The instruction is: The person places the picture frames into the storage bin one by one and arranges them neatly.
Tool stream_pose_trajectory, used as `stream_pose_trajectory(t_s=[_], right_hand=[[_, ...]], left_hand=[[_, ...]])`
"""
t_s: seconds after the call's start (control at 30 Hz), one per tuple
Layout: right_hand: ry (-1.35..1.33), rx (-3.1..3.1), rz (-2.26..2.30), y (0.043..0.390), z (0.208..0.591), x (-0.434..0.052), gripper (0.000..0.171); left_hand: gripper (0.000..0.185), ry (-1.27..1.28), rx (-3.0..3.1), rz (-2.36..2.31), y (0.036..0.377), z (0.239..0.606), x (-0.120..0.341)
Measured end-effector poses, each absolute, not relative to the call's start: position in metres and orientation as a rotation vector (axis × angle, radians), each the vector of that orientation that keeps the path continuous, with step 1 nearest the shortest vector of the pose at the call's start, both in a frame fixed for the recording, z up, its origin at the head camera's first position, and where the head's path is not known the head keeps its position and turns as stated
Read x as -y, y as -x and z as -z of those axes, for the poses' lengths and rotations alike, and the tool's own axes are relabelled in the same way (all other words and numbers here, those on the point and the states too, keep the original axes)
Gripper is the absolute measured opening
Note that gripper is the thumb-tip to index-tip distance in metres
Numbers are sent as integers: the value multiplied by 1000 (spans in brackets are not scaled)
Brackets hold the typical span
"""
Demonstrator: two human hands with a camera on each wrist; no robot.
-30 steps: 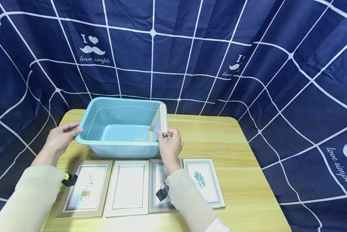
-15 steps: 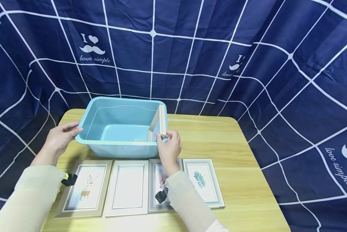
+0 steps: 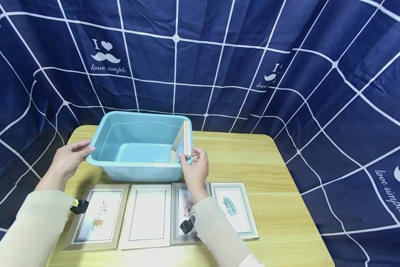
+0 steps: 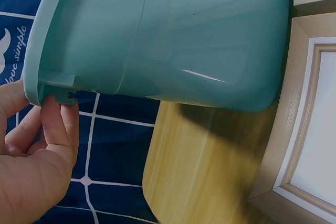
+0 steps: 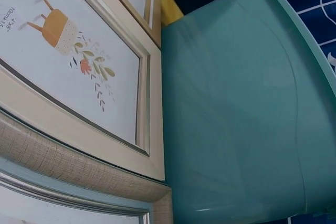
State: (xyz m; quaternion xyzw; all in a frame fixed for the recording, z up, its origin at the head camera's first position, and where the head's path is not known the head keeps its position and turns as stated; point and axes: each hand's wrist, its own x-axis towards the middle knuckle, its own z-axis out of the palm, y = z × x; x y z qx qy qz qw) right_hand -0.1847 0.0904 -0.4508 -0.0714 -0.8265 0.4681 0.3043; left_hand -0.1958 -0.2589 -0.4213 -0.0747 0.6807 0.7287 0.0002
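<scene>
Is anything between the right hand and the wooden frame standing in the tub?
No. The right hand already touches the wooden frame, which stands against the right wall of the blue tub.

Wooden table [image 3: 280,185] before navy grid curtain [image 3: 220,55]

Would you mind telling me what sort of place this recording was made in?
Probably a makeshift recording corner, not a lived-in room: a small wooden table ringed by a navy printed curtain, with a blue plastic tub and picture frames laid out.
</scene>
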Motion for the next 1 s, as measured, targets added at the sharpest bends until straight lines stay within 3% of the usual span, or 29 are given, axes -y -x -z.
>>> stream_pose_trajectory(t_s=[0.07, 0.1, 0.17, 0.3, 0.5, 0.87, 1.0], right_hand=[[177, 2193, -1273, 184, 450, -91, 45], [173, 2195, -1287, 183, 449, -92, 46], [162, 2201, -1303, 182, 449, -93, 46], [146, 2198, -1317, 181, 448, -95, 47], [101, 2185, -1357, 179, 447, -100, 52], [-83, 2191, -1530, 182, 443, -124, 48], [-161, 2224, -1564, 181, 443, -138, 46]], left_hand=[[66, 236, -2151, -2278, 195, 421, 258], [57, 235, -2153, -2281, 194, 421, 258], [55, 234, -2159, -2277, 193, 421, 258], [26, 229, -2147, -2304, 190, 423, 258], [45, 233, -2156, -2301, 188, 423, 256], [37, 221, -2136, -2328, 187, 423, 256], [25, 220, -2123, -2336, 187, 423, 257]])
